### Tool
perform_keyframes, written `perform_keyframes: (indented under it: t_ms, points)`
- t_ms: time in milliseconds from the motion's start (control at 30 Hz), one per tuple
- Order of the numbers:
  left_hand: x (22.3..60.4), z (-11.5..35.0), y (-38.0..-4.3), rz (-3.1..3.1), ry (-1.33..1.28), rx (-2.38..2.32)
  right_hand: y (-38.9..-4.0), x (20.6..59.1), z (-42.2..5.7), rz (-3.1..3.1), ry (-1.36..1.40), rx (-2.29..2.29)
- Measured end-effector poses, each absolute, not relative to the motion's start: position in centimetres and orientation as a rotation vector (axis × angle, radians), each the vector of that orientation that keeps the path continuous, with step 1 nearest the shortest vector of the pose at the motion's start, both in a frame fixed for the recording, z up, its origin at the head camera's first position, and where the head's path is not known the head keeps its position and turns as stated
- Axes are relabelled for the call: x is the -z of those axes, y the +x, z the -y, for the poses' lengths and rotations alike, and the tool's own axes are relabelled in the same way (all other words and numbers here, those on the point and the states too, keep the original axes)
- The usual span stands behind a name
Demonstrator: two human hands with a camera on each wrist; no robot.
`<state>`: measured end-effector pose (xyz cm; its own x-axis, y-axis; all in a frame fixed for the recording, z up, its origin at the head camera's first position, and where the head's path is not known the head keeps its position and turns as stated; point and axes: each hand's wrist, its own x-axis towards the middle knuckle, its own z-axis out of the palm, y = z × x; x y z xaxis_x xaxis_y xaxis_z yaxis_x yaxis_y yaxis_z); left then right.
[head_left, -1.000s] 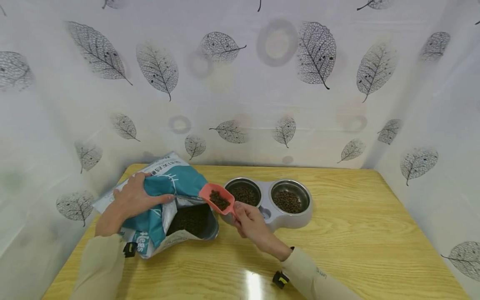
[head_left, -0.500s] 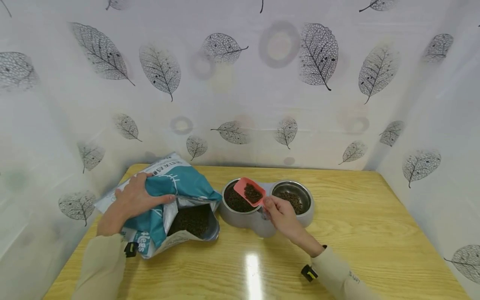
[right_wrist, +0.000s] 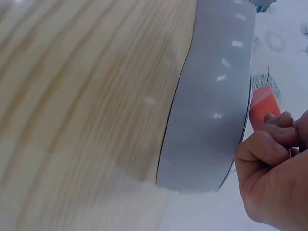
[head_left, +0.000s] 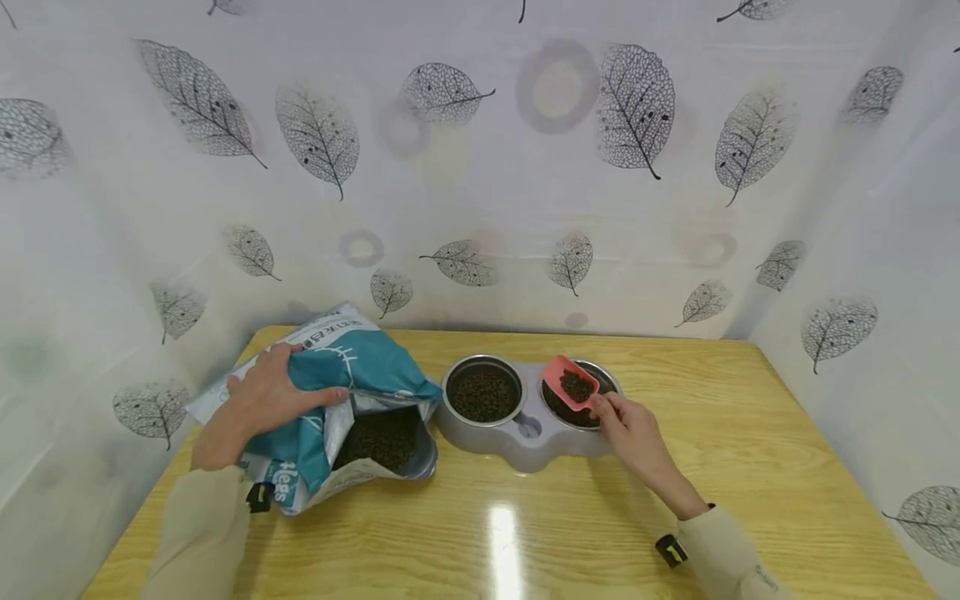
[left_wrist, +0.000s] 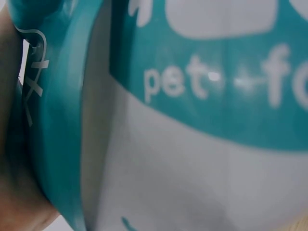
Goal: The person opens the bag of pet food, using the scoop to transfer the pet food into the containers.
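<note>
My left hand (head_left: 262, 404) grips the folded upper side of a teal and white pet food bag (head_left: 382, 358), thumb by its gaping mouth. Brown kibble (head_left: 382, 437) shows inside. In the left wrist view, the printed bag (left_wrist: 192, 159) fills most of the picture. My right hand (head_left: 637, 437) pinches the handle of a pink scoop (head_left: 557, 372) that carries kibble. This scoop is over the right bowl (head_left: 611, 385) of a grey double feeder (head_left: 525, 454), hiding part of the bowl. In the right wrist view, curled fingers (right_wrist: 264, 149) hold the scoop beside the feeder's grey side (right_wrist: 211, 106).
The feeder's left metal bowl (head_left: 483, 423) holds kibble and stands right beside the bag's mouth. Both rest on a wood-grain table (head_left: 712, 433). A whitish leaf-print curtain (head_left: 510, 208) encloses the back and sides.
My right hand has carried the loaded scoop rightward, from beside the bag's mouth, across the left bowl, to over the right bowl. The left hand and bag stay in place.
</note>
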<state>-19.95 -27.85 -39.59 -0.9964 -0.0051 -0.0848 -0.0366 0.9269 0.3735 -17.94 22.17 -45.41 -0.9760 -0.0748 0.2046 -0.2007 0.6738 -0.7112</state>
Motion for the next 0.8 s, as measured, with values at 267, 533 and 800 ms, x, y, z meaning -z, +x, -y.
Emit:
perform_keyframes:
  t_ms: [267,533,800]
  points:
    - [39.6,27.9,-19.8,-3.004,-0.038,-0.584,-18.1,46.0,-24.6,2.589,0.368,-0.721]
    - [39.7,27.8,-19.8,-3.005,-0.036,-0.590,-18.3,45.9,-25.2,2.600,0.400,-0.412]
    - [39.5,27.8,-19.9,-3.001,-0.037,-0.593,-18.2,45.8,-25.7,2.513,0.453,-0.204]
